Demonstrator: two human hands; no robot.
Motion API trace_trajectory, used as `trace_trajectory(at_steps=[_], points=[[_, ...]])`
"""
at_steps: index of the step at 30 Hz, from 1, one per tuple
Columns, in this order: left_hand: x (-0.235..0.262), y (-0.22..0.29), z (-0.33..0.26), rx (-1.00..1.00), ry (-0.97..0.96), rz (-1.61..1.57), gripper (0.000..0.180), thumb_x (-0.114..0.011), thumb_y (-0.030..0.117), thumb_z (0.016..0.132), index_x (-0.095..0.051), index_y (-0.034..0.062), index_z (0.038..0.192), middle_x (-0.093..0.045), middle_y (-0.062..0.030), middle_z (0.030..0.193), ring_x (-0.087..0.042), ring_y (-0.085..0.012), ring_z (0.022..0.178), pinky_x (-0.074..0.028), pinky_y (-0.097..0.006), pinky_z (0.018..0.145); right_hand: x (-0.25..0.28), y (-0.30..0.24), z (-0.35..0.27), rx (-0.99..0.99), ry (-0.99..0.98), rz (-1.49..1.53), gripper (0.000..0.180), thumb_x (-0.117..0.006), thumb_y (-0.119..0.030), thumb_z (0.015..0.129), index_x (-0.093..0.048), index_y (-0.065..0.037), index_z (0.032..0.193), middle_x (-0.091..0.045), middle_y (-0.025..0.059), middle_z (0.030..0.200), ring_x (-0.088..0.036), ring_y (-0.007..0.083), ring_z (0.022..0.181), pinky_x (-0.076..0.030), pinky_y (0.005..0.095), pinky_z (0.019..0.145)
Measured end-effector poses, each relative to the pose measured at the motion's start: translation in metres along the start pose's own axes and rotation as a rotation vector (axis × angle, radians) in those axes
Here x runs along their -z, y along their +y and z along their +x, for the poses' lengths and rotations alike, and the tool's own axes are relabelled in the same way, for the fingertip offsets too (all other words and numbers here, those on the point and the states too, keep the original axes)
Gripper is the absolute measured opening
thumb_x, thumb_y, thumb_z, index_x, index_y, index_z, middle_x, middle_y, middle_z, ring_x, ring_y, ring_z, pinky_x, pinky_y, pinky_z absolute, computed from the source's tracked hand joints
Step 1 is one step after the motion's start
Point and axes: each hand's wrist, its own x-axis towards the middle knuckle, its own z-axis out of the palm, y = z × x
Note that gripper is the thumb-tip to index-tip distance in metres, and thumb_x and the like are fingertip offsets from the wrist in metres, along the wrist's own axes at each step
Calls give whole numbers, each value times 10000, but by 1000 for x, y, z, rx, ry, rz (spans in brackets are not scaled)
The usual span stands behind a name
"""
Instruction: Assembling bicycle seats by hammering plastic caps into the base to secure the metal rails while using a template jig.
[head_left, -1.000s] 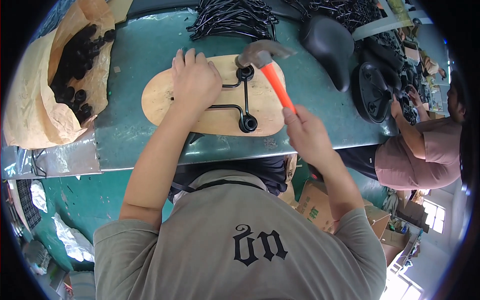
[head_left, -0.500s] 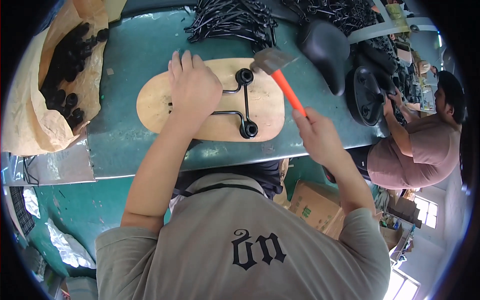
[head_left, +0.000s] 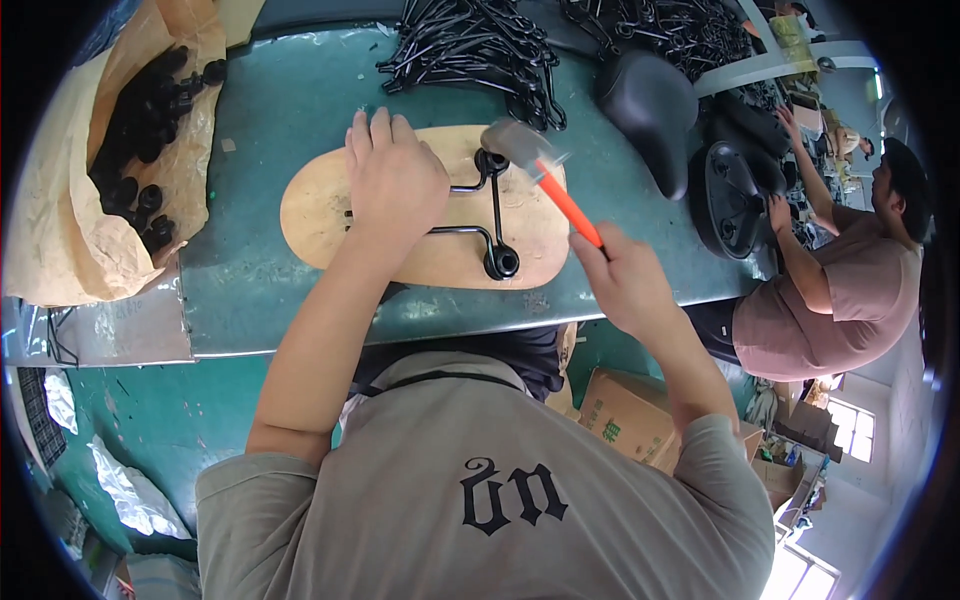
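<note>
Black lettering (head_left: 513,497) marks the grey T-shirt (head_left: 390,500); the right hand (head_left: 628,282) clamps its fingers round an orange-handled hammer (head_left: 568,206); the left hand (head_left: 398,190), fingers slightly spread, overlies a black rod frame (head_left: 497,212).

Hammer (head_left: 555,190) apparently over black frame (head_left: 497,213)

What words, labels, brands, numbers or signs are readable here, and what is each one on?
Grey T-shirt: large, ornate black lettering; I won't copy it out.
Cardboard box: greenish printed characters, also not copied; the smaller print is too blurred to read.
Hammer and wooden board: no lettering I can make out.
</note>
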Motion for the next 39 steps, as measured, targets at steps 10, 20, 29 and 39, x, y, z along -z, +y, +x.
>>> trace_trajectory(at_steps=[10,20,29,39], points=[[43,-8,-15,-287,-148,-534,440,-762,246,939,-653,6,1292,-619,-223,1415,-592,-418,1306,-481,-479,1114,-16,99,-19,-353,351,-121,301,-705,-321,1016,-656,-28,968,-677,207,757,-681,449,693,-540,536,645],[87,49,-24,-354,-444,-515,565,-797,25,729,-662,55,1277,-700,-137,1062,-695,-346,966,-576,-432,817,-30,13,-6,-46,73,874,374,-658,-314,1074,-643,31,1216,-710,126,950,-699,190,874,-575,343,773],[106,32,-25,-442,-28,-575,500,-820,89,843,-636,-18,1296,-658,-224,1326,-625,-410,1223,-509,-483,1047,106,75,153,235,246,1201,291,-624,-291,1080,-649,-12,1003,-682,94,867,-697,190,833,-588,352,811],[73,-22,-77,-351,-35,-311,291,-774,90,873,-684,6,1137,-678,-195,1266,-630,-401,1187,-493,-483,1036,59,129,169,-206,637,-271,900,-824,-420,857,-435,0,1552,-519,337,1482,-547,425,1392,-475,495,1151]])
